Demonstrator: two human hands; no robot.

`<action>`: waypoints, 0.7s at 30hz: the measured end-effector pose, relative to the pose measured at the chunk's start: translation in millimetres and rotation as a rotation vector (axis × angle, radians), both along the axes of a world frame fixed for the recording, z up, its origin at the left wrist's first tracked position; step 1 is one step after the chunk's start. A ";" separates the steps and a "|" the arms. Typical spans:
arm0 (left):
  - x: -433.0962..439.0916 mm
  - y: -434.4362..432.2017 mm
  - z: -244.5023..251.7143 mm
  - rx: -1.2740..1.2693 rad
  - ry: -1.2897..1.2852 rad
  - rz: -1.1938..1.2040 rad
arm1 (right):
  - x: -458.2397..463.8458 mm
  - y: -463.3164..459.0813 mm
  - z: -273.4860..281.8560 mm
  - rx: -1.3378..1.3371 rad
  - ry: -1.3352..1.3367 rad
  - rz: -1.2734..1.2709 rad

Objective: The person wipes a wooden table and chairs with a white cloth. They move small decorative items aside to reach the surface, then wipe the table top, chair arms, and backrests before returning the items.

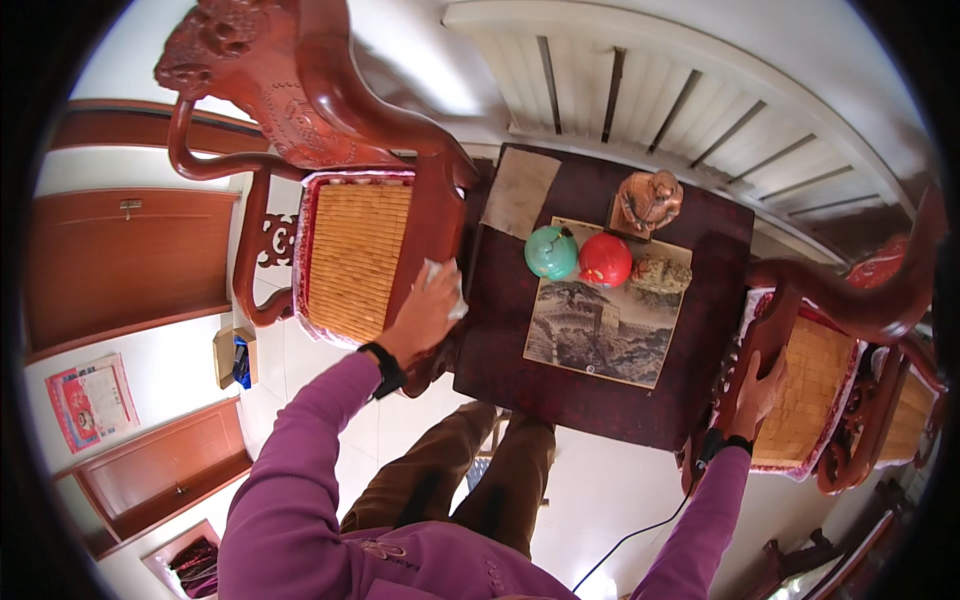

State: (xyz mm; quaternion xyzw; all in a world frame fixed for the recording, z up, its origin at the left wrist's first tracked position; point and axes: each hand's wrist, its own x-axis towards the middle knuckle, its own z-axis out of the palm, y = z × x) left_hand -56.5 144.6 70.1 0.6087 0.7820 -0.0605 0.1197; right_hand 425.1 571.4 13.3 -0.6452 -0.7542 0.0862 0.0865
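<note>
My left hand (427, 311) presses a crumpled whitish cloth (459, 304) against the arm of a carved, reddish wooden armchair (431, 202). That arm runs along the left side of a dark wooden table (495, 345). On the opposite side, my right hand (759, 394) lies on the arm of a second carved armchair (769, 326), thumb apart from the fingers and nothing seen in it. Its far fingertips are partly hidden. Bamboo-slat seat mats edged in red and white cover the left seat (356, 255) and the right seat (810, 382).
A carved wooden figure (649, 202), a green ball-shaped ornament (551, 251), a red one (604, 259) and a stone-like carving (661, 274) stand around a landscape picture (600, 330). A greyish cloth (521, 191) lies behind. A white radiator (675, 90) backs the table; a black cable (637, 536) hangs at my right wrist.
</note>
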 end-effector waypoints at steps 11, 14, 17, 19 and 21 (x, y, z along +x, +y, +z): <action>-13.5 -14.6 131.1 0.225 -0.498 0.237 | -6.9 -4.5 10.5 -0.024 -0.014 -0.018; -86.1 34.3 191.5 0.944 -0.551 0.573 | -7.2 -3.3 9.8 0.021 -0.046 -0.002; -164.9 85.7 237.0 1.209 -0.344 0.612 | -6.7 -3.6 9.4 0.022 -0.044 0.005; -193.4 122.3 238.0 1.162 -0.020 0.445 | -6.5 -3.7 9.3 0.002 -0.033 -0.009; -201.1 159.4 216.3 1.067 0.149 0.597 | -4.8 -5.9 8.9 0.033 -0.042 0.015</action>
